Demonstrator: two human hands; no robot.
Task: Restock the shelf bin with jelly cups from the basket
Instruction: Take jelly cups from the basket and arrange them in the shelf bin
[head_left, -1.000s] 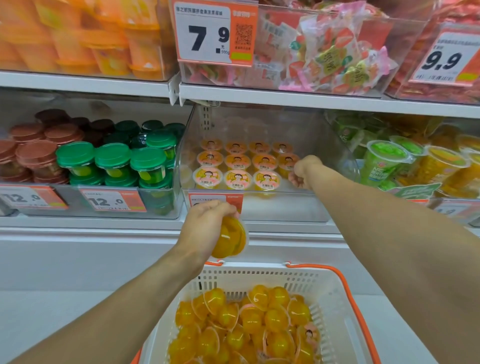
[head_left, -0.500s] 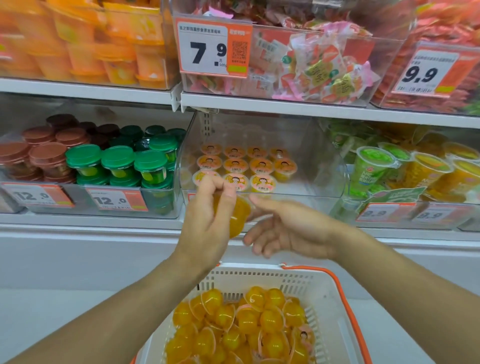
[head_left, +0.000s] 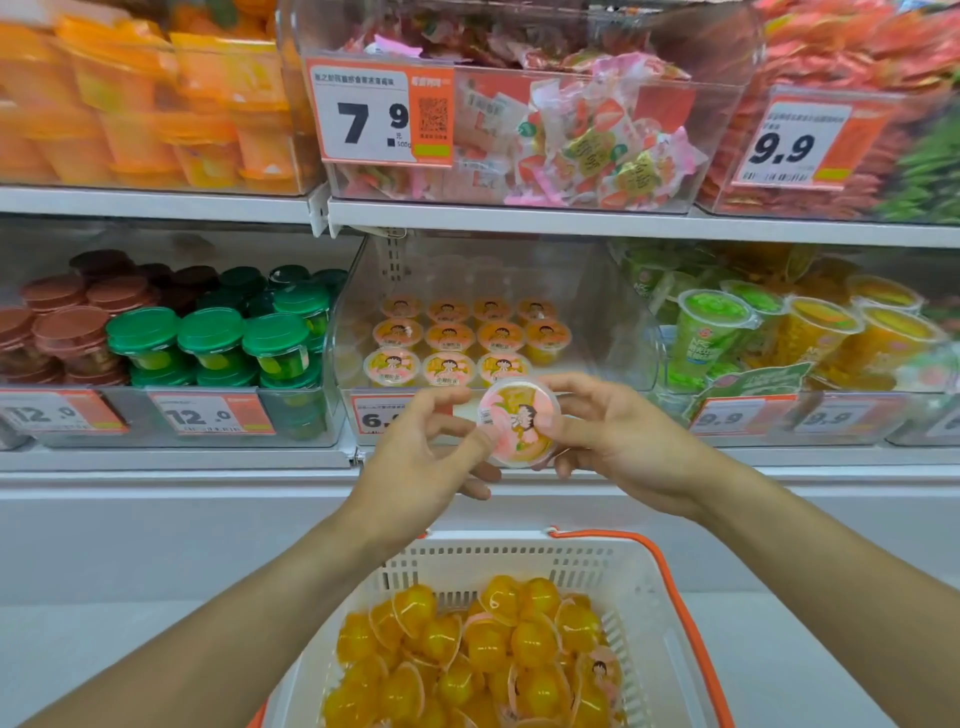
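Note:
A jelly cup with a pink cartoon lid faces me in front of the clear shelf bin. My right hand grips the cup from the right, thumb on the lid. My left hand holds its left edge with thumb and lower fingers. Inside the bin, several matching cups stand upright in rows, with a free spot at the front right. Below, the white basket with orange handles holds several yellow jelly cups.
Green- and brown-lidded cups fill the bin to the left; tall green and yellow cups fill the one to the right. The shelf above carries candy bins with price tags. A white ledge runs under the bins.
My right hand left the bin and came down to meet the left. The left hand lifted the cup and turned its lid toward me; both hands now hold it.

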